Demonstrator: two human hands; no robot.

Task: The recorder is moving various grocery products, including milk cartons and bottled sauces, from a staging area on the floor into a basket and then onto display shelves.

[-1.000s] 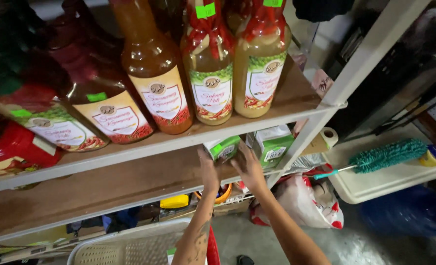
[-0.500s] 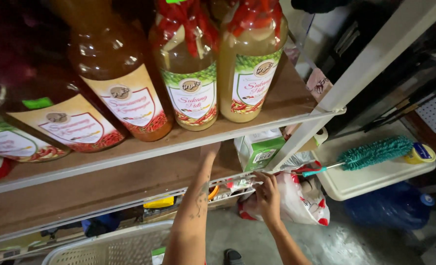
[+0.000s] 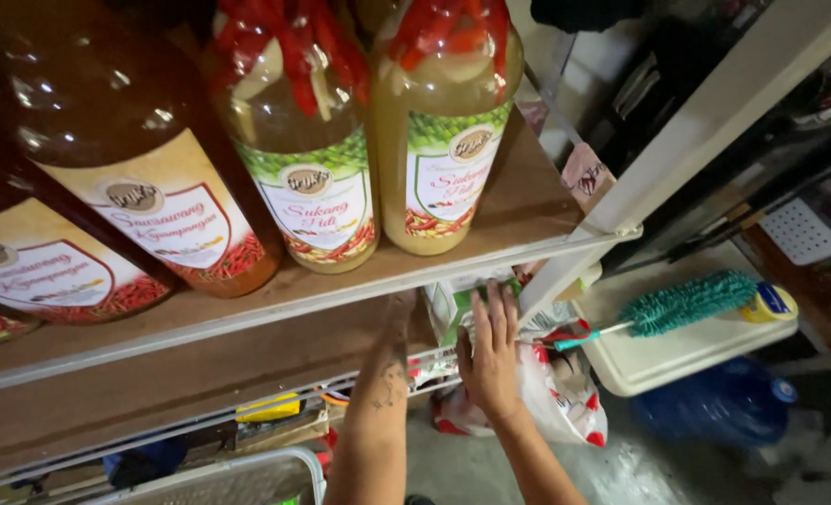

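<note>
A green-and-white carton (image 3: 460, 301) stands on the lower wooden shelf (image 3: 154, 393), tucked under the upper board (image 3: 359, 281). The right hand (image 3: 490, 355) lies flat against its side, fingers together, not clearly clasping. The left hand (image 3: 399, 309) reaches behind the board; its grip cannot be told. Above stand smooth glass bottles (image 3: 434, 140) with glossy labels. A fuzzy teal duster (image 3: 687, 301) lies on a white lid (image 3: 677, 351).
</note>
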